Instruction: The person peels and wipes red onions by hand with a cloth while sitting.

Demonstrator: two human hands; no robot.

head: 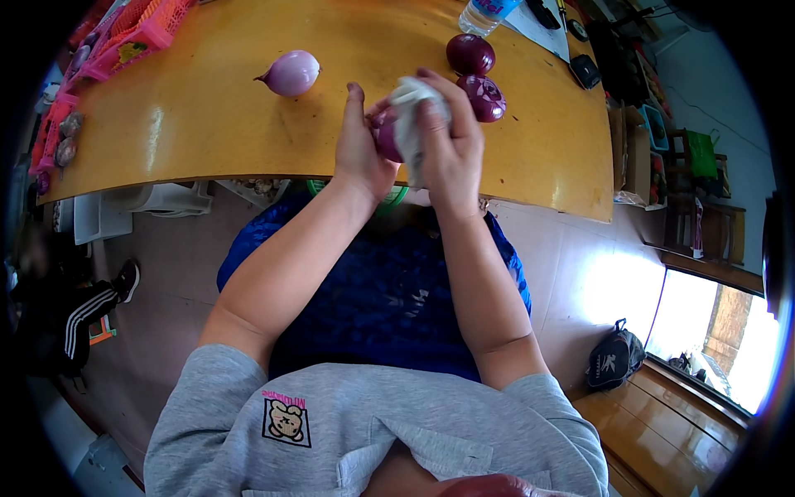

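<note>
A red onion [386, 138] rests in my left hand [363, 143], its thumb raised on the outer side. My right hand [456, 143] grips a white cloth or tissue [411, 124] and presses it against the onion's right side, partly hiding it. Both hands are over the table's near edge. To the left on the wooden table [217, 124] lies a paler purple onion [292, 73] with a pointed dry tip. Two dark red onions, a farther one [470, 54] and a nearer one [483, 98], sit close together just beyond my right hand.
Pink plastic baskets [133, 46] line the table's left end. A water bottle [487, 15], a paper sheet [546, 31] and a small black object [585, 71] occupy the far right. Underneath, a green basket rim [392, 202] shows. Another person's leg [93, 317] extends at left; a black bag [616, 359] sits at right.
</note>
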